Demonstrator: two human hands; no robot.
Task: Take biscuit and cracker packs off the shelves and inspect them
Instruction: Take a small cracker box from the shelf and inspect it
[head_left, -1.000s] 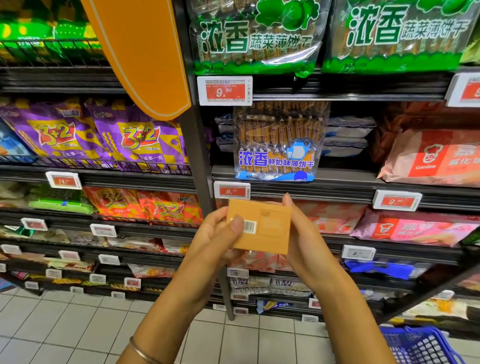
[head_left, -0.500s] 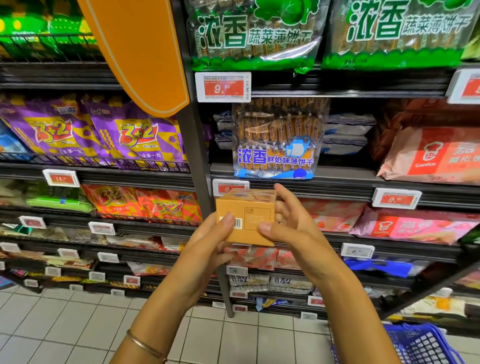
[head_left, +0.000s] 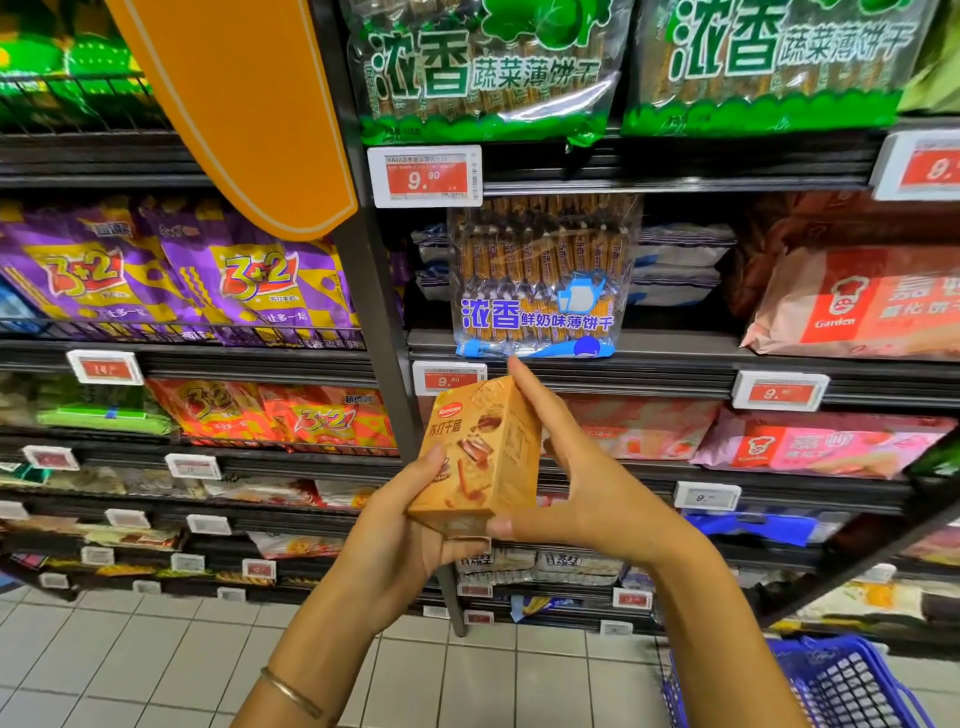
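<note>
While stocked shelves (head_left: 649, 374) stood behind, left hand (head_left: 400, 540) gripped lower corner of orange cracker box (head_left: 483, 452), right hand (head_left: 587, 499) pinched it top to bottom — box roughly upright, clear of shelves. Inspection called for slow turning, thumbs off print, grip light.

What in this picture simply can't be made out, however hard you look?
Head view, orange box: far face turned away, partly behind the right hand; side print too small.
Head view, box underside: covered by the left hand and its grip.
Head view, blue basket: cut off by the bottom edge; contents cannot be told.
Head view, price tag: cut by the right edge, only 9 reads.
Head view, lower shelf tags: blurred, too small.
</note>
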